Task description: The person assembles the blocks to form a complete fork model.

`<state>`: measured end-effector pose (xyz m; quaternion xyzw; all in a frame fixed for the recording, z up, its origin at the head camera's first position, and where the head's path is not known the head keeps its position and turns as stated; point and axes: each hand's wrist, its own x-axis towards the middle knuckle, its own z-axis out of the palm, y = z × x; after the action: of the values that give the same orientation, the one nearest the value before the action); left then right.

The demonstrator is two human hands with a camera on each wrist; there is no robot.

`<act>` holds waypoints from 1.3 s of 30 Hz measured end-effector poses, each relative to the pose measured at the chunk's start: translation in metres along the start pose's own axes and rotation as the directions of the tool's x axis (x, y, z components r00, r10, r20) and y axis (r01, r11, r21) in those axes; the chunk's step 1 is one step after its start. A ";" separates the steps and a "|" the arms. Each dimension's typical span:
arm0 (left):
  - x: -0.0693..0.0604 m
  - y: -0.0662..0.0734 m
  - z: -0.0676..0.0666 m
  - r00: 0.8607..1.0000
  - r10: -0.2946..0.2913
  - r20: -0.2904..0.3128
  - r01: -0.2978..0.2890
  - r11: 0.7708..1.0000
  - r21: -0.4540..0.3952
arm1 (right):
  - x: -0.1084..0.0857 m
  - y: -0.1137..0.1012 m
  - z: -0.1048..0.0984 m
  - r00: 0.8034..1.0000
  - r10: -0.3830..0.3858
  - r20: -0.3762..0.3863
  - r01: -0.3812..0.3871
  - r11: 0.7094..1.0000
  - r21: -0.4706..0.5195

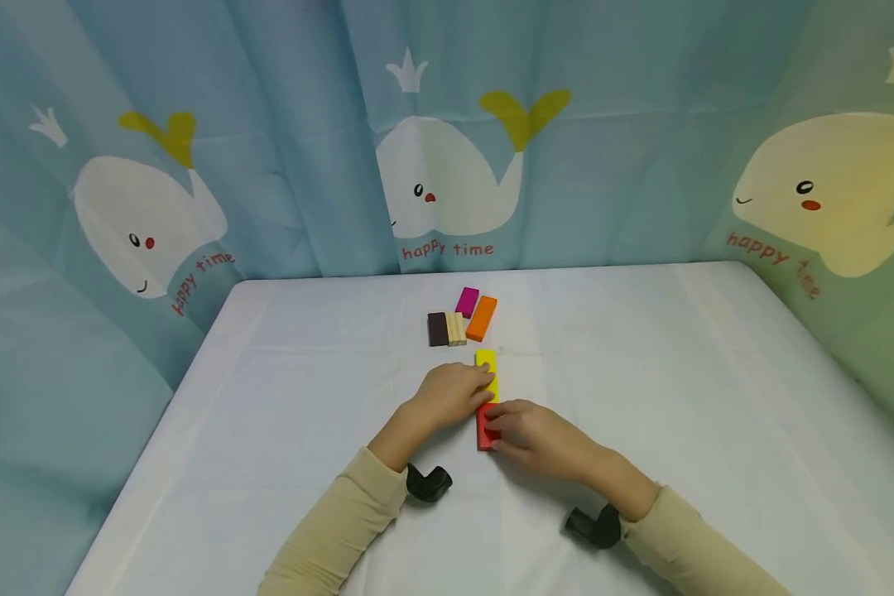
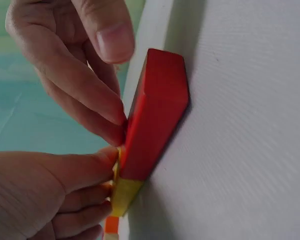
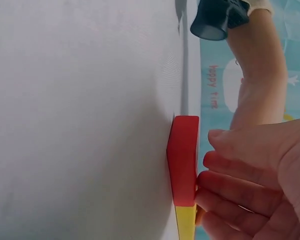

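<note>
So, from the left, a beige sleeve reaches over the white table to the left hand, its thumb and fingers apart, tips resting on top of a yellow block. Beyond that hand, nearer the table's far edge, a dark brown block lies against some pale wood; then come a magenta block, closest to that edge, and an orange block. The yellow block meets a red block end to end, about midway between the table's left and right edges. The right hand touches the red block's top, its thumb apart from its fingers.
</note>
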<state>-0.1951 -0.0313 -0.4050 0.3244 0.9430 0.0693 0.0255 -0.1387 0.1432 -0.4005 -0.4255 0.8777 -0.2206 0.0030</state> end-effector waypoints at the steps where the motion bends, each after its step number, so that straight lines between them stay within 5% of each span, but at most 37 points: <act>1: 0.000 -0.001 0.000 1.000 0.003 0.006 -0.003 1.000 -0.011 | 0.000 0.001 -0.001 1.000 0.014 0.007 -0.014 1.000 0.012; 10: -0.001 -0.006 0.001 0.999 0.022 0.035 -0.020 0.998 -0.056 | 0.002 0.009 -0.005 1.000 0.025 0.018 -0.027 0.992 0.122; 17: -0.003 -0.007 -0.003 0.998 0.049 0.035 -0.045 0.995 -0.091 | 0.007 0.025 -0.013 0.998 0.061 0.006 -0.060 0.956 0.287; 27: -0.002 -0.009 0.001 0.999 0.038 0.039 -0.033 0.992 -0.121 | 0.022 0.048 -0.027 0.989 0.138 -0.053 -0.118 0.953 0.278; 39: -0.001 -0.008 -0.001 0.998 0.051 0.037 -0.047 0.995 -0.090 | 0.045 0.079 -0.029 0.958 0.265 -0.112 -0.186 0.867 0.462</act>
<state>-0.1993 -0.0388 -0.4053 0.3472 0.9301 0.1057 0.0567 -0.2325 0.1634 -0.3971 -0.2868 0.8441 -0.4501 0.0506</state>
